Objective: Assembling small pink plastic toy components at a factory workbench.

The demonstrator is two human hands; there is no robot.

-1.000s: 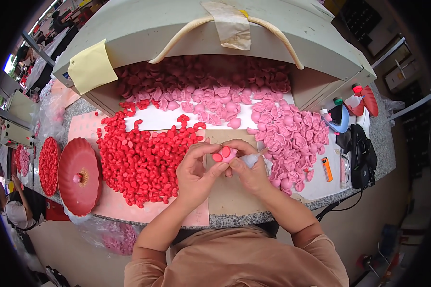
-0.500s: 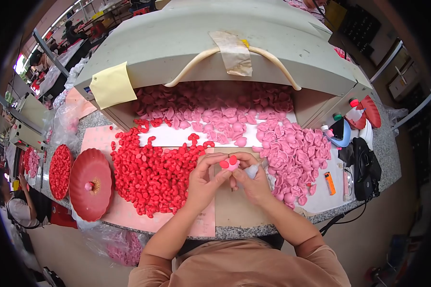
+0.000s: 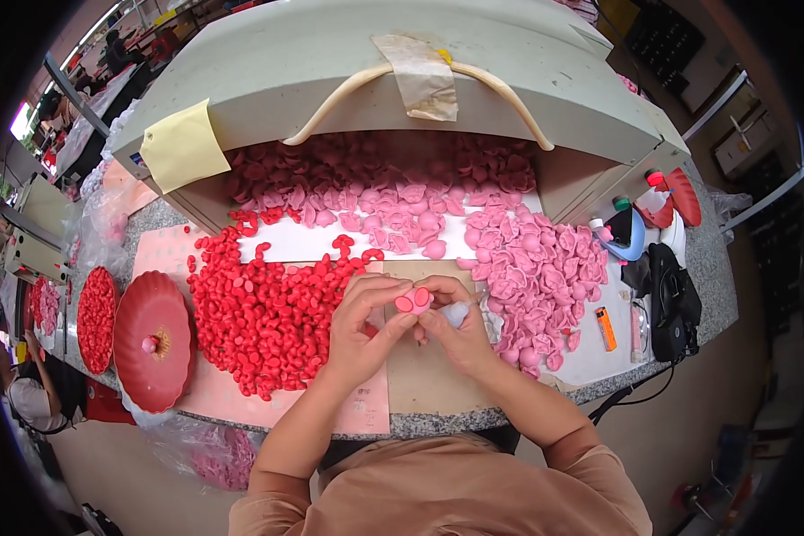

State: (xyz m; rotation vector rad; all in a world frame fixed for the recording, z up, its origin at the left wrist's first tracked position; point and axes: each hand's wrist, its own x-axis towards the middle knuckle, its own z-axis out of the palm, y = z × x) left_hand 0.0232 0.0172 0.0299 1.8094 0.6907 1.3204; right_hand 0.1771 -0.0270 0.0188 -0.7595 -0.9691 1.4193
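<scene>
My left hand (image 3: 362, 326) pinches a small pink rubbery piece (image 3: 414, 309) between thumb and fingers above the brown mat. Two red oval pieces (image 3: 422, 297) sit side by side on it, their flat faces turned up to me. My right hand (image 3: 463, 339) is closed too, with its thumb and fingertips at the piece's right side. A whitish translucent squeeze bottle (image 3: 456, 313) is tucked in the same hand; its tip is hidden. Left of my hands spreads a heap of small red pieces (image 3: 263, 322). To the right lies a pile of pink petal-like pieces (image 3: 540, 277).
A grey metal hood (image 3: 313, 71) arches over more pink pieces. At left stand a scalloped red dish (image 3: 156, 375) and another full of red pieces (image 3: 96, 313). An orange lighter (image 3: 606, 329) and a black bag (image 3: 672, 304) lie at right.
The held pink piece has tilted, so both red ovals now face up more fully. My hands stay together around it. The whole view has shifted slightly.
</scene>
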